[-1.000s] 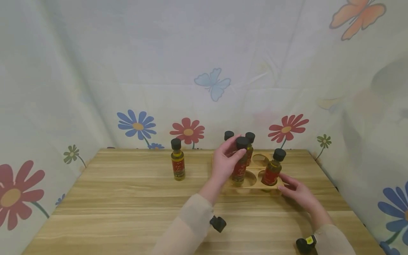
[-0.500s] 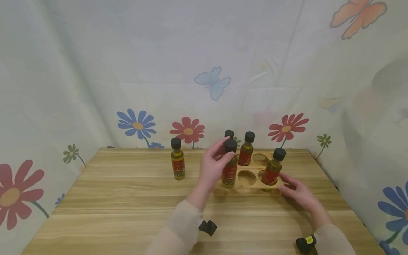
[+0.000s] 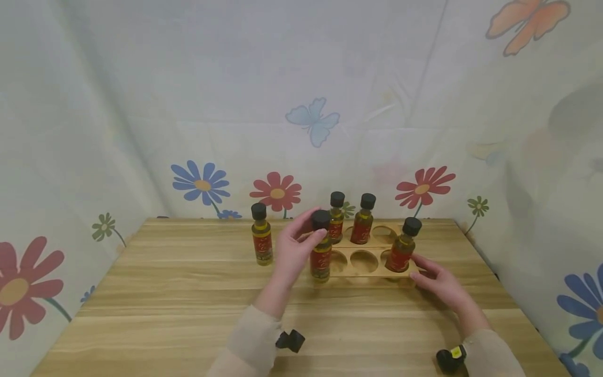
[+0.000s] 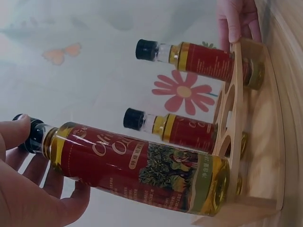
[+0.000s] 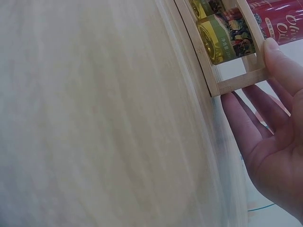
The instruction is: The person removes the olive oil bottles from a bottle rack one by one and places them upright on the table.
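Note:
In the head view my left hand (image 3: 291, 256) holds an olive oil bottle (image 3: 321, 259) by its black cap and neck. The bottle is upright at the front left end of a wooden rack (image 3: 348, 273), outside its holes. Whether its base touches the table is unclear. At the rack's right end, my right hand (image 3: 440, 283) grips the corner, thumb on the upper board and fingers (image 5: 244, 118) against the end. Similar bottles sit in the rack: one back left (image 3: 336, 220), one back middle (image 3: 362, 225), one front right (image 3: 402, 251).
Another olive oil bottle (image 3: 262, 241) stands on the wooden table (image 3: 188, 293), left of my left hand. A flower-print cloth (image 3: 235, 104) hangs behind the table and along both sides. Small black cameras (image 3: 450, 360) sit at the wrists.
My left hand has moved left with the bottle, from above the rack's front row to beyond its left end. The front left and middle holes have come into view. My right hand has stayed put.

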Available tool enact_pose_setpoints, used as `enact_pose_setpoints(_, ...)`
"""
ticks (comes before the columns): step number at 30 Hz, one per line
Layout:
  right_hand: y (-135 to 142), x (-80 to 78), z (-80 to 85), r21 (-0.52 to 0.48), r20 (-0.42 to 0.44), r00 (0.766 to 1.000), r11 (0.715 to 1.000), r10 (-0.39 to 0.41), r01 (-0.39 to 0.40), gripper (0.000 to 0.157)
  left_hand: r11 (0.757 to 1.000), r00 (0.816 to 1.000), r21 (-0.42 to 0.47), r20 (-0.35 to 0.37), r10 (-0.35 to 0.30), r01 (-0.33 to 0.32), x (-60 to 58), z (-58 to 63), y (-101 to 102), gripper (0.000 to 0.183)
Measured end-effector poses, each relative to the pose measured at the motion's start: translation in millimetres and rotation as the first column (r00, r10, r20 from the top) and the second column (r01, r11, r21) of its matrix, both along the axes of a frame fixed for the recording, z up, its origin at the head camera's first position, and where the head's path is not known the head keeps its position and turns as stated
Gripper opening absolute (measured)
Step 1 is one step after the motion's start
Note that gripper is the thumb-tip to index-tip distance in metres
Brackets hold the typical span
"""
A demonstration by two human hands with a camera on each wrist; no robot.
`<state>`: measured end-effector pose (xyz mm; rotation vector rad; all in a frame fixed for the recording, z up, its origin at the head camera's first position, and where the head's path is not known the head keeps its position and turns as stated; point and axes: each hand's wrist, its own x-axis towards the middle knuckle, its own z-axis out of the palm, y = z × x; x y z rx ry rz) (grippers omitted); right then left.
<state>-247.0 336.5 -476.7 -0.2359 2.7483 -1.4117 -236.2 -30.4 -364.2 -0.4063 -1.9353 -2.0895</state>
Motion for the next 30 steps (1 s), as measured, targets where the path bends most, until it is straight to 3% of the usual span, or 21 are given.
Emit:
enact_pose_setpoints(10,-1,-0.8,1.7,0.001,0.0,1.0,1.0,0.006,-0.006,0.069,0.997,0.997,-0.024,0.004,0.075,-0.075,2.5,-5.6,-30,0.044)
enact_pose_setpoints(19,1,-1.5,0.2,-0.009,0.004,1.0,1.0,-0.008,0.008,0.07,0.995,0.995,-0.033,0.016,0.097,-0.097,0.7,-10.2,-53,0.044)
enact_pose_setpoints(30,1,-0.9,-0.7,-0.012,-0.021,1.0,1.0,0.011,-0.012,0.067,0.985,0.982,-0.057,0.09,0.166,-0.162,-4.8,-19.7,-86,0.044)
